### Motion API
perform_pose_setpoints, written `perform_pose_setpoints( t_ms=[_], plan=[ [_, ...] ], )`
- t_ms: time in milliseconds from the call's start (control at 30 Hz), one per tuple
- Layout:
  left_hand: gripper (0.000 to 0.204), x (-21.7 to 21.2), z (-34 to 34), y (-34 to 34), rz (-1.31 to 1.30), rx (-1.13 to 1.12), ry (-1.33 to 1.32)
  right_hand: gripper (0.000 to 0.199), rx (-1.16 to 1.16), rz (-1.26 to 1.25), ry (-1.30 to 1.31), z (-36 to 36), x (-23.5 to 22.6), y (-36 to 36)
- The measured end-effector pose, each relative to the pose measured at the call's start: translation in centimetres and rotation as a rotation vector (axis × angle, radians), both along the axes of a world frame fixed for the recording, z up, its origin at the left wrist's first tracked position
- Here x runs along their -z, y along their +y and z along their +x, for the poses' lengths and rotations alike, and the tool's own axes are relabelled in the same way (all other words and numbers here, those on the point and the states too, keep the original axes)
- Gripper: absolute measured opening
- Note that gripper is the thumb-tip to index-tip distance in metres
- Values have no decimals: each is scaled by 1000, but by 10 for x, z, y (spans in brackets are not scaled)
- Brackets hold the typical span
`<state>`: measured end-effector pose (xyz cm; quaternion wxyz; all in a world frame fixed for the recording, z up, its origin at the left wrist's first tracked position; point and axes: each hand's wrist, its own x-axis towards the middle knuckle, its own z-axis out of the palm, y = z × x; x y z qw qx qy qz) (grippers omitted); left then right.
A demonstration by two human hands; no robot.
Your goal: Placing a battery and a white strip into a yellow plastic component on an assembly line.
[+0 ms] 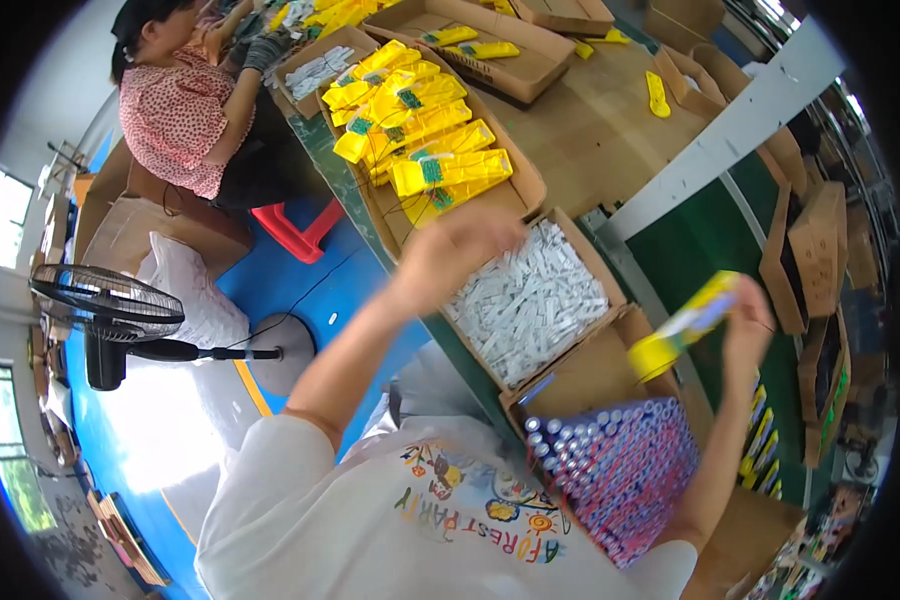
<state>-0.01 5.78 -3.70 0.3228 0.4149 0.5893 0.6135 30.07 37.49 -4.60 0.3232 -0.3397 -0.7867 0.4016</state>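
Observation:
My right hand (748, 325) grips one end of a long yellow plastic casing (685, 328) with a whitish patch along its middle. The casing tilts over the edge of a box of cylindrical batteries (615, 470) in blue and pink wraps. My left hand (455, 255) is above the near end of a carton of yellow casings and the far edge of a box of small white strip-like parts (535, 305). Motion blurs its fingers, so I cannot make out whether they hold anything. Yellow casings (420, 125) with green circuit boards and thin wires lie heaped in that carton.
At the upper left sits a co-worker (185, 110) in gloves. A slanted grey beam (720, 130) crosses the right side of the green bench. A standing fan (110, 315) and red stool (300, 228) are on the left. More cartons (810, 250) line the right.

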Motion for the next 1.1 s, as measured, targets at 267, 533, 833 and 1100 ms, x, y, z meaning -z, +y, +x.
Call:
perform_pose_setpoints(
  t_ms=[267, 533, 833, 1100],
  plan=[
    [51, -8, -90, 26, -569, -440, 1354, 18, 325, 420, -1322, 117, 90, 169],
    [45, -10, 64, -1, -72, 110, -748, 44, -594, 369, 54, -75, -32, -177],
    [61, 22, 120, -28, 95, -22, 103, 18, -384, -231, 43, -75, -44, -223],
    [46, 21, 122, -34, 90, 277, -557, 8, -178, -38, 116, -65, -27, -247]
  ],
)
